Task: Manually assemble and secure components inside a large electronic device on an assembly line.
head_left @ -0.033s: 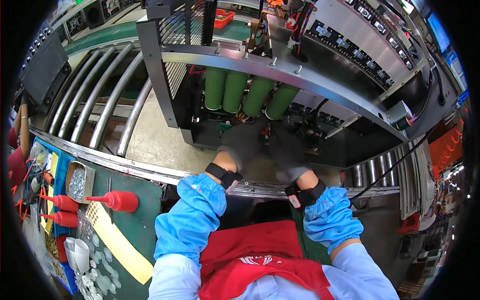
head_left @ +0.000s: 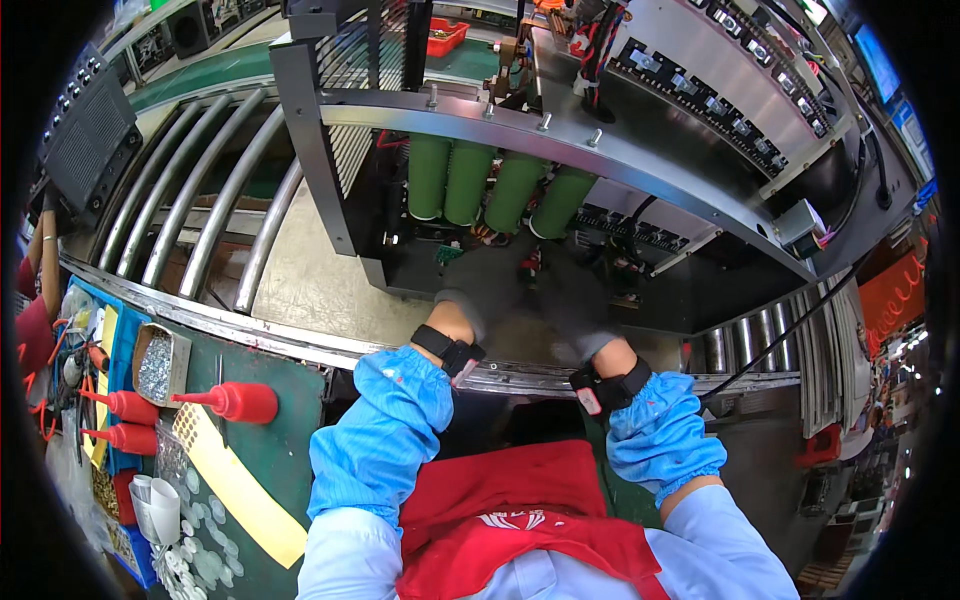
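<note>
Both my hands wear dark gloves and reach into the lower bay of a dark metal cabinet (head_left: 560, 143) with an open frame. My left hand (head_left: 478, 278) is low in the bay, below a row of several green cylinders (head_left: 466, 182) and close to a small green circuit board (head_left: 448, 255). Beside it, my right hand (head_left: 575, 300) is near wires and small parts under the rightmost cylinder. The fingers of both hands blend into the dark interior, so what they touch or hold is hidden. Black bands circle both wrists, above blue sleeve covers.
Bolts (head_left: 544, 122) stick up from the cabinet's front rail. Metal rollers (head_left: 222, 200) run to the left. On the green bench lie red squeeze bottles (head_left: 240, 402), a yellow strip (head_left: 245, 490) and a box of small metal parts (head_left: 158, 366). Another person's arm (head_left: 48, 255) shows at far left.
</note>
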A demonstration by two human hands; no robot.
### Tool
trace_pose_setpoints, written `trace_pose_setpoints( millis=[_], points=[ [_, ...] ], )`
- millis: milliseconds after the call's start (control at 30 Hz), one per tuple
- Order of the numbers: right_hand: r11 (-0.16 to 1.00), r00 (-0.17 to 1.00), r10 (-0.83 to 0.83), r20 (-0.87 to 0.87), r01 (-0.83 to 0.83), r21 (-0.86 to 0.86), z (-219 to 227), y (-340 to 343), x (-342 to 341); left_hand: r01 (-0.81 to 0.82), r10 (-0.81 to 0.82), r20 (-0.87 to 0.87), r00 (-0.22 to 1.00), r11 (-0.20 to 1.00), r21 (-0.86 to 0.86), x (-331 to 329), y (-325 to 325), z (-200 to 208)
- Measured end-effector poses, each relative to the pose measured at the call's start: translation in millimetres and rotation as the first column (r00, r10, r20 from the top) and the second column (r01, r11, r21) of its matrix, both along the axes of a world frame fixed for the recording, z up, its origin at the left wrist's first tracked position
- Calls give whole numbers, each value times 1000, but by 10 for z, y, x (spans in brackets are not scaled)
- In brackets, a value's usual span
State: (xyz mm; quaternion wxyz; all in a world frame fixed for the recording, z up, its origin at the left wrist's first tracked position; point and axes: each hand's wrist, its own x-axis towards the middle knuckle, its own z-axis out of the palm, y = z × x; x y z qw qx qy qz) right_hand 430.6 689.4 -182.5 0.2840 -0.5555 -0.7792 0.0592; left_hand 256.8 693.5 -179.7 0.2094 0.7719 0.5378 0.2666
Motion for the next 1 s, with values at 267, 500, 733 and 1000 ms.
trace_pose_setpoints(
  millis=[267, 500, 733, 1000],
  points=[
    [972, 931, 112, 346, -31, -231, 353, 57, -16, 31, -32, -57, 998, 999, -19, -9, -13, 115],
    [979, 922, 148, 358, -86, -182, 458, 124, -53, 53, -49, -102, 994, 998, 31, 42, 80, 24],
    [982, 876, 170, 452, -187, -7, 440, 91, -28, -108, 110, -17, 994, 991, 74, 123, -94, -74],
    [994, 943, -83, 324, 54, 98, 745, 164, -104, -263, 246, 147, 958, 959, 109, 267, -300, -315]
  ],
)
